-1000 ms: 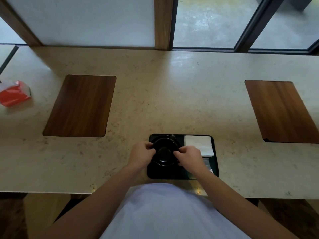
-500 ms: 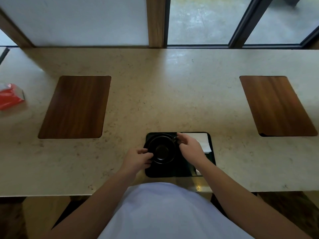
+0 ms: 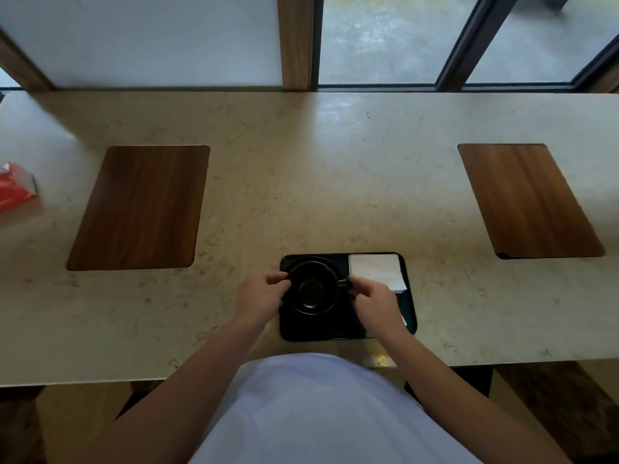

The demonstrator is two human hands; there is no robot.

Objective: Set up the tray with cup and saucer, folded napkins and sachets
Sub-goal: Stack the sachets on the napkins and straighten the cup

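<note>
- While the cup sits on its saucer in the tray's left half, keep both grips light & level; judgement: this is a fine-tune of cup position/handle angle, so small turns only, no lifting.
- Cup handle points right, toward the napkins; prob best left squared to the tray edge.
- Left hand: fingers curled, tips pinching the cup's left rim, wrist low over the counter just left of the tray.
- Right hand: fingers bent, thumb & forefinger closed at the handle; can't tell if they truly clamp it or only touch.
- Napkins lie flat in the tray's far right corner, just beside the cup.
- Sachets: a pale corner shows under the right wrist, near the tray's right edge; too hidden to be sure.
- Both forearms come in from near the counter edge, elbows out, converging on the cup.
- Risk, IMO: right knuckles nudging the napkin stack askew.
</note>
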